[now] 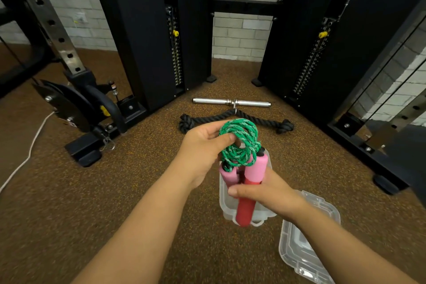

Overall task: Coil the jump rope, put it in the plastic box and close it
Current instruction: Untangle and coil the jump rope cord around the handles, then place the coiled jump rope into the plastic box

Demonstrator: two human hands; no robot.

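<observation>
The jump rope's green cord [241, 145] is wound into a loose coil, held above the floor. My left hand [202, 152] grips the coil from the left, thumb over the strands. Its two handles [250, 182], pink foam over red plastic, hang side by side below the coil, and my right hand [265, 191] is closed around them. Directly beneath lies the clear plastic box [224, 205], open on the floor and partly hidden by the handles and my right hand. The box's clear lid [299, 251] lies loose on the floor to the right, under my right forearm.
On the brown speckled floor ahead lie a chrome bar handle [230, 102] and a black triceps rope [235, 120]. Black cable-machine columns [143, 37] stand left and right, a rack base [83, 145] at the left. A white cord [27, 157] trails at far left.
</observation>
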